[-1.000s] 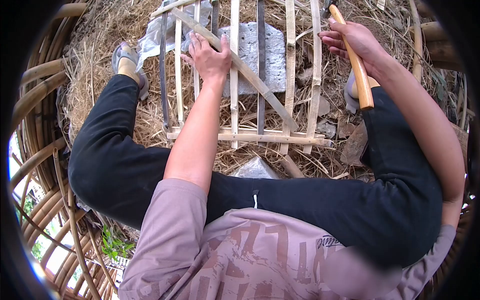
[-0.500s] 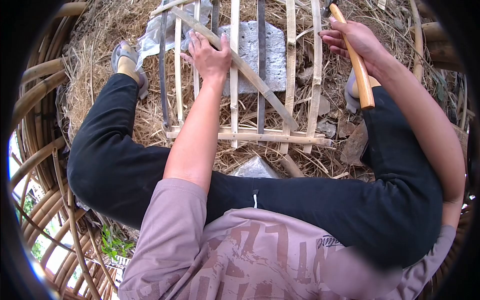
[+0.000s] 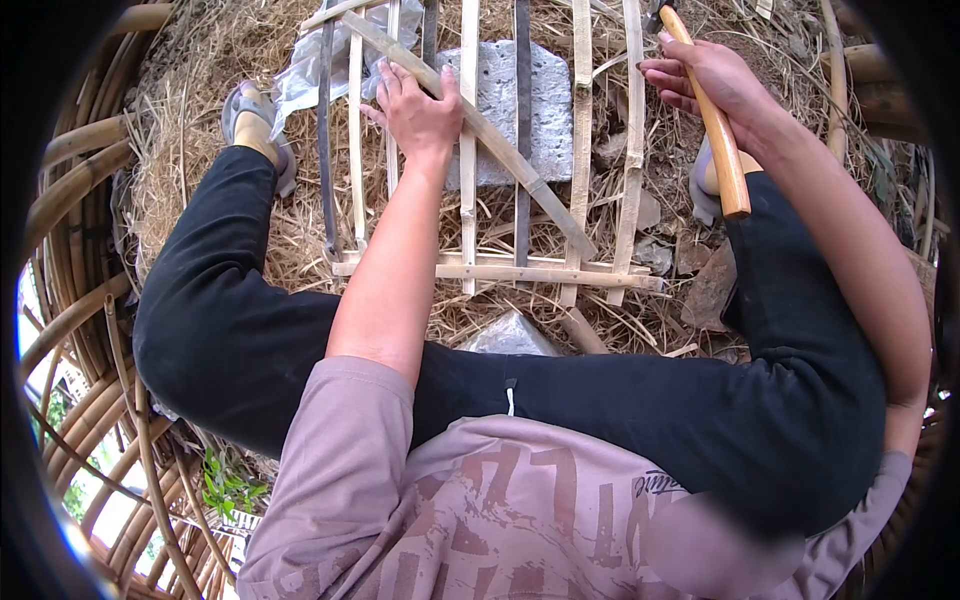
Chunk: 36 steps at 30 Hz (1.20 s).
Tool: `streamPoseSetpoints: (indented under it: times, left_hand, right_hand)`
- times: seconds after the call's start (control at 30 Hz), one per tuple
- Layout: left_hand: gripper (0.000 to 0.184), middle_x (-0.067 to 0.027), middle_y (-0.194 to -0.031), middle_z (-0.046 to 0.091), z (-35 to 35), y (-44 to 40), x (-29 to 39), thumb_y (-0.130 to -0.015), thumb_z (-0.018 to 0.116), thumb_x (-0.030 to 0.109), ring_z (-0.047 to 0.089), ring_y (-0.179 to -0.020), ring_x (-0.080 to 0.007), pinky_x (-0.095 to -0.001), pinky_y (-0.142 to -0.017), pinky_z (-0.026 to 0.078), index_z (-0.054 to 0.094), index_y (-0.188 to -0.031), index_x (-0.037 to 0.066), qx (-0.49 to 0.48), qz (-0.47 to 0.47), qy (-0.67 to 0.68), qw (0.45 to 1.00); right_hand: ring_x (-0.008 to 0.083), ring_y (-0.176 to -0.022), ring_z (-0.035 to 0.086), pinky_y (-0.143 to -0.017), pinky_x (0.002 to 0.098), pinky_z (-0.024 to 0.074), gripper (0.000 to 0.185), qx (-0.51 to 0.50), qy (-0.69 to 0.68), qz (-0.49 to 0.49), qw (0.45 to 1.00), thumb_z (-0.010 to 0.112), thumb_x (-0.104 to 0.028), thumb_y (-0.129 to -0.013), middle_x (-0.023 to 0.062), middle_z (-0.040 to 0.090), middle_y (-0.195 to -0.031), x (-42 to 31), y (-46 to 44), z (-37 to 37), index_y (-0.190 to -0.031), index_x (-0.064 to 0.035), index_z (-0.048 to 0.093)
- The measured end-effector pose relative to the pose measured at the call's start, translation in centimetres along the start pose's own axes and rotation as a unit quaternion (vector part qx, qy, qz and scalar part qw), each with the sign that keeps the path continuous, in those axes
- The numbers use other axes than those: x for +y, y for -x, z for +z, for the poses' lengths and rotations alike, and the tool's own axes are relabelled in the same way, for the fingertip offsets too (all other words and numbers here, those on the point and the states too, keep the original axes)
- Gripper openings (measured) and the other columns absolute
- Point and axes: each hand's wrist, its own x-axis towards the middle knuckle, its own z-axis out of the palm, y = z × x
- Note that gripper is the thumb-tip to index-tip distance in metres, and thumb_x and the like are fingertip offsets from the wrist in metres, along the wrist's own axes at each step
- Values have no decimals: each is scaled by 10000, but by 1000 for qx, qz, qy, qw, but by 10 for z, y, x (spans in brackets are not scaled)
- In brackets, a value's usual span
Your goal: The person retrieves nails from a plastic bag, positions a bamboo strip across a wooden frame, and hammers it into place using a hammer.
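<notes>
My left hand (image 3: 420, 112) is on a diagonal bamboo strip (image 3: 515, 165), its fingers bent over the upper part and the thumb by the edge. That strip slants across a lattice of upright slats (image 3: 581, 110), some pale and some dark, joined at the bottom by a pale crosspiece (image 3: 500, 272). To the right of the lattice, my right hand (image 3: 712, 85) holds a hammer (image 3: 722, 150) by its wooden handle. The handle's end points down toward my knee, and the dark head is partly cut off at the top edge. Behind the slats lies a grey block (image 3: 548, 120).
Dry straw (image 3: 190, 190) covers the ground. A clear plastic bag (image 3: 300, 85) lies under the upper left slats. Stones (image 3: 710, 290) are at the lower right, and another grey block (image 3: 512, 335) is before my lap. Curved bamboo poles (image 3: 75, 200) rise on both sides.
</notes>
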Motion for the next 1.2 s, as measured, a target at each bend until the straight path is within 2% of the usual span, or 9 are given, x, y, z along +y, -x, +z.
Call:
streamPoseSetpoints:
  times: [0.3,1.2]
  left_hand:
    - [830,-276,-1530,385,2,0,0,-901,553,517,387,-1409,-401,-638,-1195,61,444,-1422,-120,16,5,4,1000]
    - [822,-268,-1534,388,-2,0,2,-907,551,513,387,-1408,-402,-629,-1200,63,447,-1418,-121,9,6,-1,1000]
  right_hand:
    - [145,-945,688,-786,253,585,353,-3,1,-4,1000,544,-299,-1037,111,682,-1059,1,-1,-1,-1161,30,560]
    - [144,-950,688,-813,253,582,359,-7,16,5,1000,535,-304,-1041,110,689,-1075,-1,0,0,-1173,29,557]
